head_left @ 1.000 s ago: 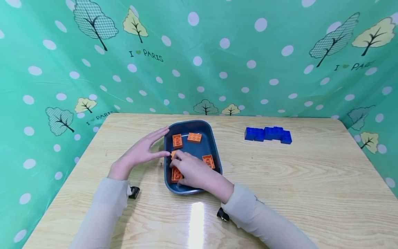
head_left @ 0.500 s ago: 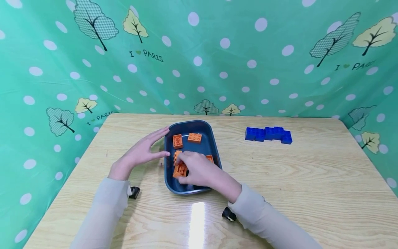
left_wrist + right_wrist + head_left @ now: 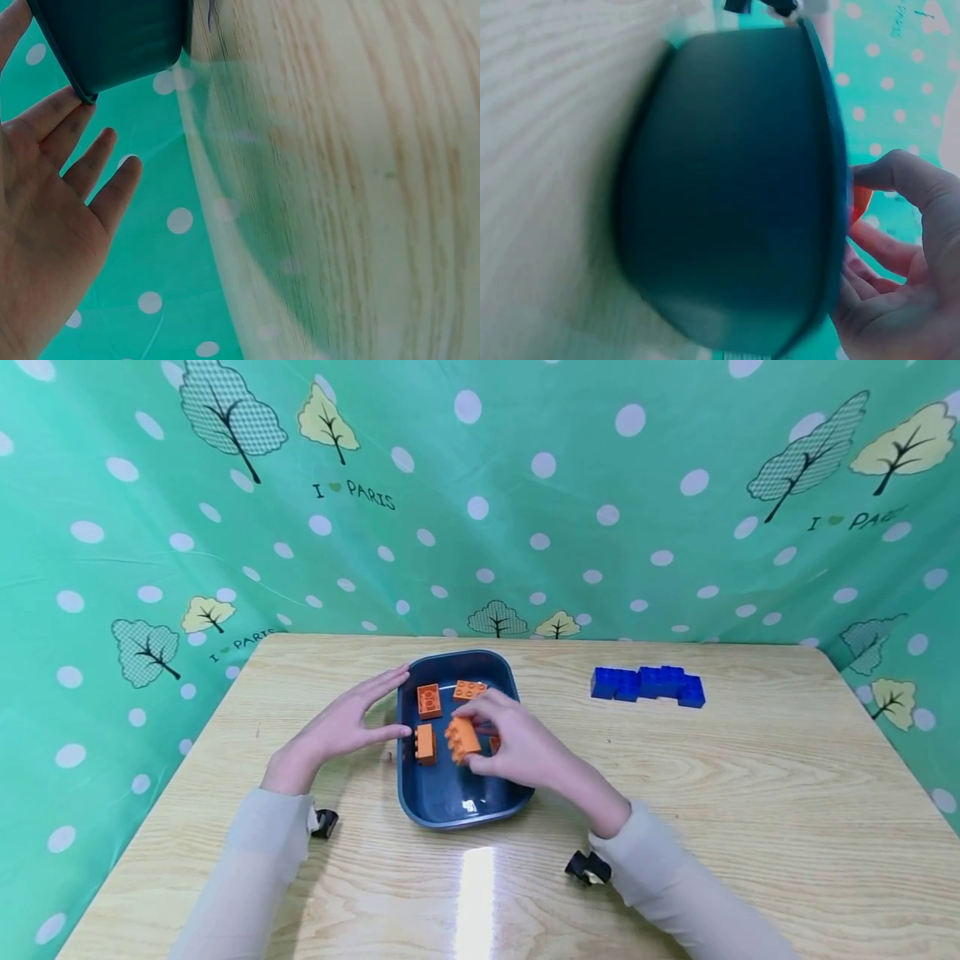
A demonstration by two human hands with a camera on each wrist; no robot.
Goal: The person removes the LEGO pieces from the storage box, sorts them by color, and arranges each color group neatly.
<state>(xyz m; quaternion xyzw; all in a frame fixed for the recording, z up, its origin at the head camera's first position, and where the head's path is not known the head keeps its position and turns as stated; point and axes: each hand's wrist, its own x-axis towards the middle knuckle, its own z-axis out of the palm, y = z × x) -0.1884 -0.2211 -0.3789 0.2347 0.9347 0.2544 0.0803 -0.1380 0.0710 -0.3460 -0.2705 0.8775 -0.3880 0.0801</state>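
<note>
My right hand (image 3: pixel 517 742) pinches an orange toy building brick (image 3: pixel 466 737) between thumb and fingers, over a dark blue tub (image 3: pixel 431 797). The brick's studs face left. Seen from the right wrist, the tub's outer wall (image 3: pixel 720 187) hides most of the inside, and a bit of the held brick (image 3: pixel 863 201) shows by the fingers. My left hand (image 3: pixel 337 727) has its fingers extended, with thumb and fingertips at the tub's left rim; the left wrist view shows fingertips at the rim (image 3: pixel 88 98). More orange bricks lie inside: one (image 3: pixel 429 701), another (image 3: pixel 470 690) and one on its side (image 3: pixel 425 744).
Joined blue bricks (image 3: pixel 647 683) lie on the wooden table (image 3: pixel 712 793) at the back right. A green dotted cloth (image 3: pixel 480 527) hangs behind the table. Another orange brick (image 3: pixel 494 744) is partly hidden under my right hand.
My right hand has picked an orange brick from the tub's front left and moved it right and a little toward the back. My left hand has stayed at the rim.
</note>
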